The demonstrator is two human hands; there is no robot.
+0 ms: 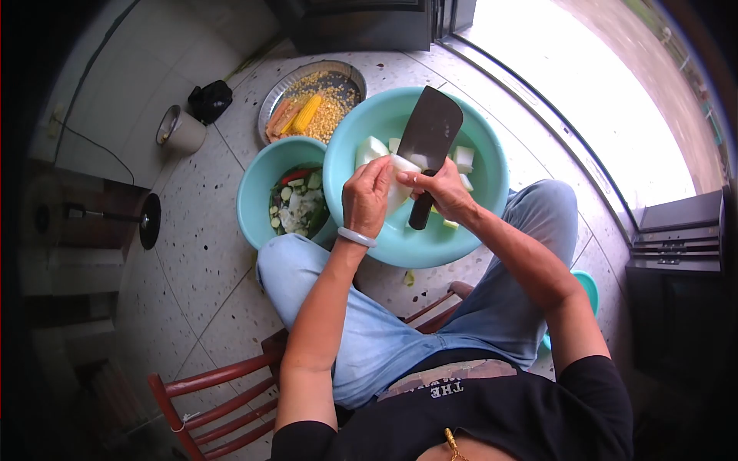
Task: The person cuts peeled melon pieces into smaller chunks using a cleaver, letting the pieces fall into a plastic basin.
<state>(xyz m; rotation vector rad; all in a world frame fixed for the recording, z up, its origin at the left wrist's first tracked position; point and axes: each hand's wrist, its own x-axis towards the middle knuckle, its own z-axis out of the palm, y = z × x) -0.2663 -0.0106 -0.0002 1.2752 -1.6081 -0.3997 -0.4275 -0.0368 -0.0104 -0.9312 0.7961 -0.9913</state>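
A large turquoise basin (469, 246) lies in front of my knees, with several pale green-white chunks (463, 158) inside. Over it, my left hand (367, 196) is closed on the left end of a white vegetable piece (403, 165). My right hand (444, 190) grips the black handle of a cleaver (430, 129), its wide dark blade pointing up and away from me. The right thumb reaches toward the white piece, near the left fingertips. Part of the piece is hidden behind my hands.
A smaller turquoise basin (252, 201) of scraps and peels touches the large one on the left. Behind it stands a metal tray (350, 79) with corn kernels and cobs. A grey bin (184, 132), black bag (210, 101) and red wooden chair (223, 376) are at left.
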